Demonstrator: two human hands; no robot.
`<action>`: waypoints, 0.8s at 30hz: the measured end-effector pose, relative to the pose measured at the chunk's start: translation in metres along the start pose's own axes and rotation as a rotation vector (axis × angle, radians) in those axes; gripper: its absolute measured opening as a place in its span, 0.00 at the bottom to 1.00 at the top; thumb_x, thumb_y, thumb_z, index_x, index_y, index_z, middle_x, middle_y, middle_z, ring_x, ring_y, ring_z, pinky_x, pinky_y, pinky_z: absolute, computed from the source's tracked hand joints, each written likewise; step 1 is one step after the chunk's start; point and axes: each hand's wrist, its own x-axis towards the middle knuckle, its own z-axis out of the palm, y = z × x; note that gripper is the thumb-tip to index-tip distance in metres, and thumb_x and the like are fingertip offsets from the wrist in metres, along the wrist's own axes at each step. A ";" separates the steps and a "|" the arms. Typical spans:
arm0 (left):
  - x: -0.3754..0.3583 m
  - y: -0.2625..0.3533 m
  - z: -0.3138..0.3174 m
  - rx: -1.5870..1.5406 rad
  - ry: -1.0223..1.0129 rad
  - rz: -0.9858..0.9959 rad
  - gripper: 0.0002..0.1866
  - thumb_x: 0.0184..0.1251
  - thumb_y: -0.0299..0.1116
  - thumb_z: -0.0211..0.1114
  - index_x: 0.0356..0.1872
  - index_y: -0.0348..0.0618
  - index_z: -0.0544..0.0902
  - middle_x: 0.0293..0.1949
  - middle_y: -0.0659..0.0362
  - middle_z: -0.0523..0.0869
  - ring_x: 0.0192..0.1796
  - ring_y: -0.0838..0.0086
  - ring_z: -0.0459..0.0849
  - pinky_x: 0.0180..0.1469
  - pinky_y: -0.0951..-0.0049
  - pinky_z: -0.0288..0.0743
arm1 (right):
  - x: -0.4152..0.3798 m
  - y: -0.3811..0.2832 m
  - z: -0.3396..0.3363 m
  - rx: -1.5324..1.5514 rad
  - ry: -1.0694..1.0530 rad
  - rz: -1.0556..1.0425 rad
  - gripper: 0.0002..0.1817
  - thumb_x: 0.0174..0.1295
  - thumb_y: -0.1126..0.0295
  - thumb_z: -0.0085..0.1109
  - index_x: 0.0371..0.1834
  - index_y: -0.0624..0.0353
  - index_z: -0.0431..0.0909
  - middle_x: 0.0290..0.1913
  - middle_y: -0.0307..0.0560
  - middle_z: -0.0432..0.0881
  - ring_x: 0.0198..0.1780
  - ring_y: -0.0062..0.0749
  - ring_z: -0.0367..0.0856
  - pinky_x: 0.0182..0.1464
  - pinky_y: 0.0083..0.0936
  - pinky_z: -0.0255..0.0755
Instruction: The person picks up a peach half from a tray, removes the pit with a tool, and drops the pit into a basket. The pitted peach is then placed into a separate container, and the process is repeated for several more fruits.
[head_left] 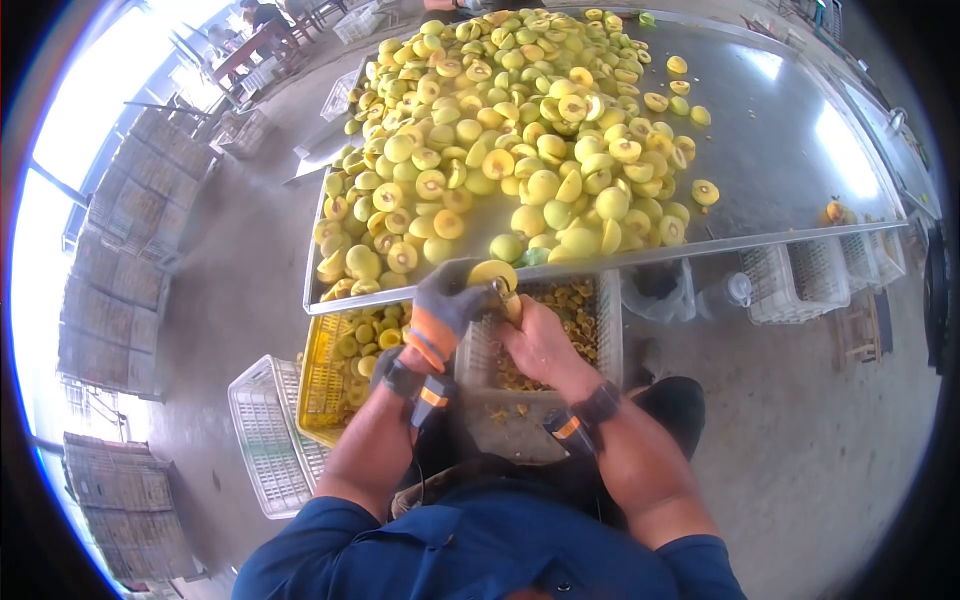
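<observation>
My left hand (446, 300), in a grey glove with an orange cuff, is closed around a yellow peach half (493, 272) near the metal table's front edge. My bare right hand (540, 342) grips a small hand tool (505, 294) with a metal end, held against the fruit; its exact kind is hard to make out. Directly below both hands, a pale plastic crate (608, 330) contains brown and yellow pits and scraps. Beside it on the left, a yellow crate (316, 385) holds peach halves (368, 332). Past my hands, a heap of halved peaches (480, 130) covers much of the table.
The metal table (770, 150) has a raised rim. White crates (265, 430) stand at the left, and more white crates (795, 280) sit under the right side. A clear plastic bag (660, 292) hangs under the edge. Stacked crates (115, 290) line the far left.
</observation>
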 end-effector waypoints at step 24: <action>-0.017 -0.020 0.023 0.238 0.195 0.256 0.14 0.68 0.24 0.70 0.54 0.37 0.84 0.43 0.52 0.87 0.46 0.63 0.85 0.48 0.64 0.80 | -0.012 -0.025 -0.011 0.381 -0.350 0.478 0.13 0.72 0.67 0.59 0.44 0.68 0.82 0.32 0.44 0.86 0.35 0.33 0.85 0.42 0.34 0.77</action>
